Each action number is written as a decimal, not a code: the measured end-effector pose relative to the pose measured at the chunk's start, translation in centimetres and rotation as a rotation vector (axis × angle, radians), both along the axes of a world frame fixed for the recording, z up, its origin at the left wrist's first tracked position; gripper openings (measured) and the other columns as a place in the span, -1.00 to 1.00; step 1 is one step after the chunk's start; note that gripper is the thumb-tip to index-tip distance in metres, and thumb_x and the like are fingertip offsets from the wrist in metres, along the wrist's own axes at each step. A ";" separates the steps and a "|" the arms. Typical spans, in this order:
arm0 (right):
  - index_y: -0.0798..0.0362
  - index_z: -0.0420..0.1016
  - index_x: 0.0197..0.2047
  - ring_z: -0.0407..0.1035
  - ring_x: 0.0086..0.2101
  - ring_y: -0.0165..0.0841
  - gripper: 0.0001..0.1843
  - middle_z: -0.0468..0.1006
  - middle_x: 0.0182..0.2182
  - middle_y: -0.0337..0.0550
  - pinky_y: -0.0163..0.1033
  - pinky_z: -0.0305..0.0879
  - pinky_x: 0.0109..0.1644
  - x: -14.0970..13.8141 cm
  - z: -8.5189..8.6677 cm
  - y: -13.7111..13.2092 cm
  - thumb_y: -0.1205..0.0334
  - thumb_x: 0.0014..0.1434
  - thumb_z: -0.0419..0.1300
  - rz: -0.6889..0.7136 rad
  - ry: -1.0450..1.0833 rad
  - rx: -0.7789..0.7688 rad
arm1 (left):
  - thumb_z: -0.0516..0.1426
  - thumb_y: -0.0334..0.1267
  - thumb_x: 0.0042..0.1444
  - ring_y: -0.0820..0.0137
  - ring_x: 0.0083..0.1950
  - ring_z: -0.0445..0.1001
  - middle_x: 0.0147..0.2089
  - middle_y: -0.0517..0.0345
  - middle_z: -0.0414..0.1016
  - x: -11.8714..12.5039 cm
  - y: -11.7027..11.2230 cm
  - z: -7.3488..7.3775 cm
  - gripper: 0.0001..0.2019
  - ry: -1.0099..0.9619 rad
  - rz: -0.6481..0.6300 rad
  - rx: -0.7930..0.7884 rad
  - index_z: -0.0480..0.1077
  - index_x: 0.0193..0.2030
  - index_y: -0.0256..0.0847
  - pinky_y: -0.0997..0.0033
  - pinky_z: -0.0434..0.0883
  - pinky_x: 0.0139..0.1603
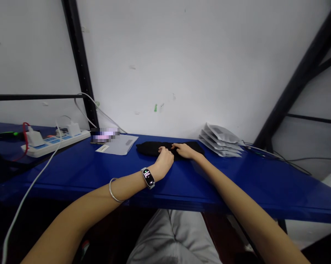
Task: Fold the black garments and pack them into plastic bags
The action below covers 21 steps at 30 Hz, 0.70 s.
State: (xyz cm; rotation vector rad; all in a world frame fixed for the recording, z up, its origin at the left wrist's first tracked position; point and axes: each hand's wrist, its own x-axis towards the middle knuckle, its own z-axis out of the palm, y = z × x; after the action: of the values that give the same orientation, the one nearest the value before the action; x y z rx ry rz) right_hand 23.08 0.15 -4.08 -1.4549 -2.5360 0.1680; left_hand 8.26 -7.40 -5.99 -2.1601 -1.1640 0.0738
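A folded piece of black cloth (147,148) lies flat near the back of the blue table. My left hand (165,161) is at its front edge, fingers curled in against the fabric; what the fingertips pinch is partly hidden. Just to the right, my right hand (184,150) rests on top of the cloth with its fingers pointing left and slightly apart. The two hands are close together over the middle of the cloth.
A stack of frosted plastic bags (220,141) stands to the right of the cloth. On the left lie another frosted bag (120,145), a blurred-out phone-like item (103,135) and a white power strip (58,143) with chargers and cables. Black rack posts (80,55) flank the blue table (99,172).
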 end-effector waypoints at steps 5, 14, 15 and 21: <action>0.05 0.44 0.04 0.40 0.01 -0.18 -0.58 0.50 0.03 -0.02 -0.15 0.30 0.04 -1.2 0.2 0.4 0.43 0.18 -0.05 -0.165 -0.084 0.015 | -0.05 -0.48 0.20 0.09 -0.14 0.45 -0.14 -0.23 0.50 0.0 -0.4 0.1 -0.71 0.038 -0.019 0.015 0.44 -0.07 -0.43 0.05 0.24 -0.10; 0.10 0.44 0.07 0.37 0.04 -0.21 -0.64 0.48 0.05 0.00 -0.15 0.24 0.14 -3.6 1.1 0.9 0.31 0.22 0.08 0.048 0.109 0.059 | 0.00 -0.49 0.19 0.11 -0.15 0.46 -0.19 -0.18 0.52 0.3 -0.5 -0.6 -0.74 0.004 -0.083 0.092 0.46 -0.07 -0.41 0.09 0.25 -0.10; 0.09 0.44 0.08 0.38 0.03 -0.23 -0.63 0.49 0.05 -0.02 -0.16 0.25 0.14 -3.8 1.1 0.9 0.30 0.19 0.13 0.108 0.168 0.040 | 0.00 -0.49 0.18 0.11 -0.16 0.47 -0.20 -0.18 0.53 0.3 -0.5 -0.6 -0.75 0.009 -0.098 0.101 0.46 -0.09 -0.41 0.08 0.25 -0.11; 0.00 0.39 0.15 0.32 0.09 -0.14 -0.34 0.42 0.12 -0.06 -0.08 0.23 0.18 -5.6 1.2 0.7 0.14 -0.04 0.39 0.272 0.200 -0.135 | -0.02 -0.54 0.14 0.24 -0.35 0.47 -0.35 -0.07 0.52 0.7 -0.2 -1.3 -0.77 -0.032 -0.226 0.080 0.47 -0.26 -0.38 0.23 0.25 -0.29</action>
State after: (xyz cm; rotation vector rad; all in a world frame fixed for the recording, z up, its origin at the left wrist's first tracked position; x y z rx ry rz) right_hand 17.43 0.80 -2.89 -1.0656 -2.5846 0.5105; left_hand 8.95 -7.61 -7.32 -2.2129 -0.9176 -0.1052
